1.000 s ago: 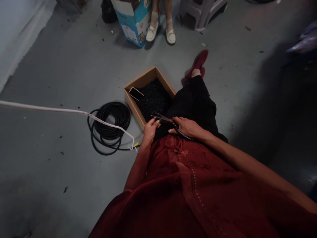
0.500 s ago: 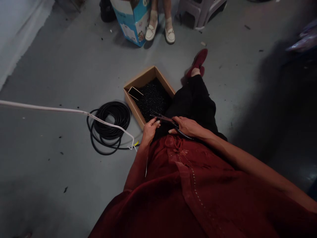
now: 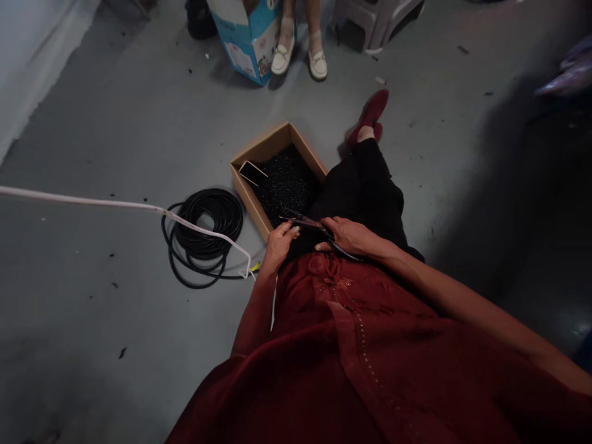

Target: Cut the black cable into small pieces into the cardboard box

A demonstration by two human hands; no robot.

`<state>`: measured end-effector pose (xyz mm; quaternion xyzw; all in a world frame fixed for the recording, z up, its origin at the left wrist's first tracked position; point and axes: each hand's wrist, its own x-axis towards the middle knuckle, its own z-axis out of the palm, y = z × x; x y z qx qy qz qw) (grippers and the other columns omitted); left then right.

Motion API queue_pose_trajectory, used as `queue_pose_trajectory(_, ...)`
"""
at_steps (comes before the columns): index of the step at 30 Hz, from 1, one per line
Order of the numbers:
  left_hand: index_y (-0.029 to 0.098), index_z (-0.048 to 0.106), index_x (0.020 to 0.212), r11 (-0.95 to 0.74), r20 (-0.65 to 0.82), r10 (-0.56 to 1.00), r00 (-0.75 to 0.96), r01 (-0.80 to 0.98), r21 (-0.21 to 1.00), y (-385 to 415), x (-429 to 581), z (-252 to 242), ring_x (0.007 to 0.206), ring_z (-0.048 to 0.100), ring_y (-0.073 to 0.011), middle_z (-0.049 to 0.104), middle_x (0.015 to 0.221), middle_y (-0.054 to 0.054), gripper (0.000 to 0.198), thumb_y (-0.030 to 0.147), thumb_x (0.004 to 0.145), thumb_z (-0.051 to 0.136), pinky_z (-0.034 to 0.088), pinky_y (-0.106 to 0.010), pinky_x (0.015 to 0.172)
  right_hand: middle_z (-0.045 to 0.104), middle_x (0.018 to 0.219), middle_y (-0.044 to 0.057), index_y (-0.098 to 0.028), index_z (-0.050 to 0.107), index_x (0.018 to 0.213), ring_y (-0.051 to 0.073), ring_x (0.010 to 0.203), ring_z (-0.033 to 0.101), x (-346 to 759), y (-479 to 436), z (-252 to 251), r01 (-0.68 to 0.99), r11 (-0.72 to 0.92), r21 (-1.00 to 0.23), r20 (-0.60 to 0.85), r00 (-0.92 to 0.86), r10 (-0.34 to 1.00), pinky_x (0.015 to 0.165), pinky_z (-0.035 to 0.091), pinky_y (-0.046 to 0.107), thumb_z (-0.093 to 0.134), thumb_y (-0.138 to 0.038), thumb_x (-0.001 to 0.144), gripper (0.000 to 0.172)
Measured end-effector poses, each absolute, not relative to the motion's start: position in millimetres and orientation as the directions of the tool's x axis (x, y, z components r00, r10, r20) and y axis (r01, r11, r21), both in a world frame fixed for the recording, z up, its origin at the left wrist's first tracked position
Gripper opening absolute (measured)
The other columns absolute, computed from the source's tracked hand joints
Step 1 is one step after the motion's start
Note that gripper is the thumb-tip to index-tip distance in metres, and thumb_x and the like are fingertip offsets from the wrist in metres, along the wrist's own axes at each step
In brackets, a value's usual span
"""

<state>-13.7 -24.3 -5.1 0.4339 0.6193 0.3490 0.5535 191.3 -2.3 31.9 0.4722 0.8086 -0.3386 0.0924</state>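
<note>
My right hand (image 3: 349, 237) is closed round the handles of a pair of scissors (image 3: 314, 225) above my lap. Their blades are parted and point left over the near edge of a cardboard box (image 3: 252, 200). Close by the blades, my left hand (image 3: 277, 243) is pinched on what looks like the end of a black tube, mostly hidden by the fingers. That tube leads from a black coil (image 3: 217, 237) on the floor and passes behind my left forearm. Many small black cut pieces (image 3: 284, 182) fill the box.
A phone-like dark rectangle (image 3: 253, 174) lies in the box. A white cord (image 3: 92, 201) hangs across the left, ending near a yellow tag (image 3: 254, 267). Ahead are a blue carton (image 3: 240, 49), another person's white shoes (image 3: 318, 65) and a plastic stool (image 3: 370, 28).
The scissor blades stand slightly wider apart than before. Both hands stay in nearly the same place.
</note>
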Motion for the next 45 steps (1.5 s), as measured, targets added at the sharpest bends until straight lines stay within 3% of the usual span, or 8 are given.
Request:
queue_pose_trajectory(11,0.017,0.068,0.084,0.296,-0.305,0.952,0.01,0.211,0.932,-24.6,-11.5,4.2,0.067,0.054,-0.0122,0.061,0.073,-0.001,0.015,0.026,0.074,0.06,0.043,-0.023,0.068,0.055,0.101,0.014,-0.018,0.042,0.12,0.026,0.091,0.055,190.6,-0.7,32.5,0.812,0.339,-0.474,-0.464,-0.558,0.688,0.074,0.039,0.032,0.038,-0.073,0.072,0.073)
queue_pose_trajectory(18,0.017,0.067,0.073,0.279,-0.29,0.957,0.011,0.243,0.929,-23.6,-10.5,0.1,0.067,0.053,-0.0126,0.058,0.068,-0.001,0.013,0.028,0.074,0.06,0.041,-0.024,0.068,0.055,0.099,0.013,-0.018,0.044,0.114,0.024,0.089,0.056,189.3,-4.6,23.2,0.809,0.322,-0.492,-0.432,-0.548,0.716,0.073,0.039,0.03,0.03,-0.067,0.08,0.062)
queue_pose_trajectory(24,0.016,0.068,0.085,0.3,-0.316,0.948,0.018,0.267,0.916,-22.2,-12.1,-10.9,0.065,0.054,-0.0118,0.06,0.071,-0.001,0.02,0.031,0.075,0.058,0.043,-0.023,0.064,0.058,0.098,0.013,-0.018,0.044,0.11,0.022,0.087,0.057,188.3,-5.8,18.6,0.828,0.315,-0.464,-0.452,-0.527,0.72,0.073,0.038,0.029,0.025,-0.062,0.085,0.054)
queue_pose_trajectory(30,0.014,0.066,0.097,0.412,-0.413,0.91,-0.027,0.141,0.9,-20.2,-11.7,-21.0,0.065,0.055,-0.0098,0.065,0.078,-0.003,0.03,0.03,0.072,0.061,0.043,-0.023,0.064,0.062,0.099,0.013,-0.018,0.046,0.105,0.024,0.087,0.059,184.9,-4.7,19.2,0.843,0.289,-0.453,-0.481,-0.504,0.717,0.069,0.038,0.028,0.024,-0.06,0.086,0.051)
queue_pose_trajectory(36,0.014,0.066,0.095,0.455,-0.455,0.89,-0.023,0.094,0.885,-19.4,-12.2,-34.7,0.064,0.054,-0.0091,0.066,0.079,-0.003,0.028,0.029,0.072,0.06,0.043,-0.022,0.063,0.064,0.098,0.014,-0.02,0.046,0.107,0.027,0.088,0.061,181.5,-2.5,13.5,0.873,0.27,-0.407,-0.537,-0.468,0.702,0.066,0.04,0.03,0.024,-0.063,0.084,0.054)
queue_pose_trajectory(45,0.015,0.067,0.084,0.418,-0.429,0.903,0.006,0.215,0.883,-18.6,-13.0,-46.6,0.061,0.054,-0.0098,0.065,0.074,-0.003,0.019,0.027,0.074,0.056,0.041,-0.021,0.059,0.065,0.093,0.015,-0.019,0.046,0.11,0.029,0.085,0.062,178.5,-2.3,1.8,0.896,0.281,-0.345,-0.581,-0.439,0.686,0.065,0.042,0.033,0.024,-0.062,0.084,0.055)
